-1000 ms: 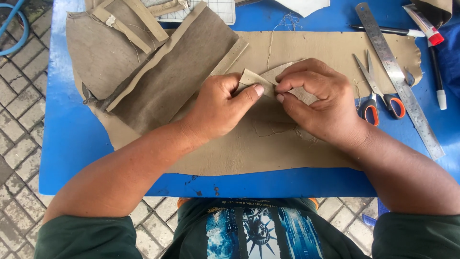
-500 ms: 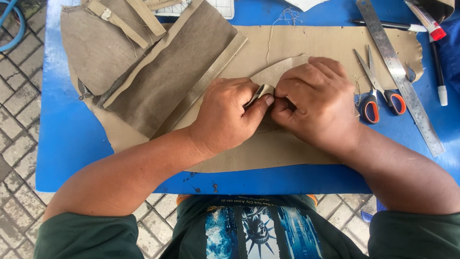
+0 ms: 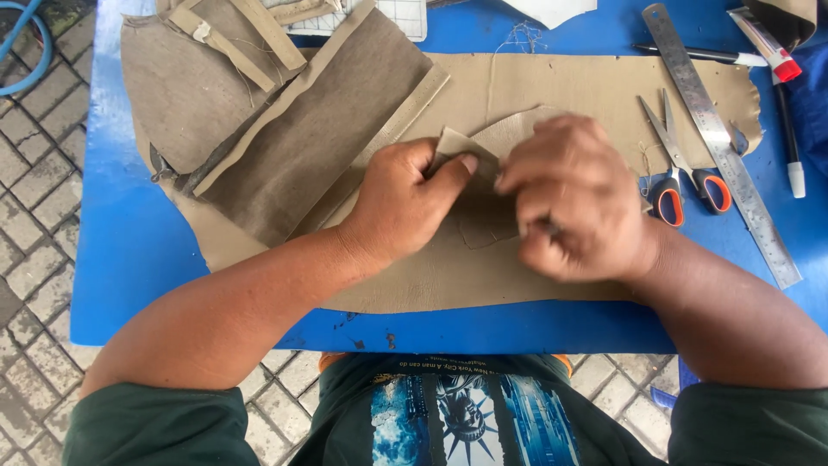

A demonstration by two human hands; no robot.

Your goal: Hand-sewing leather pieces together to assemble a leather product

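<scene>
A small tan leather piece lies on a large tan leather sheet spread over the blue table. My left hand pinches a folded corner of the small piece between thumb and fingers. My right hand is blurred, with its fingers curled over the right part of the same piece; I cannot tell whether it grips it or only presses it down.
Darker brown leather panels and strips are stacked at the upper left. Orange-handled scissors, a steel ruler, a black pen and a white marker with a red cap lie at the right. Paving bricks surround the table.
Both hands had closed together over the small piece; now they have drawn slightly apart, the folded corner shows again, and my right hand is moving over it.
</scene>
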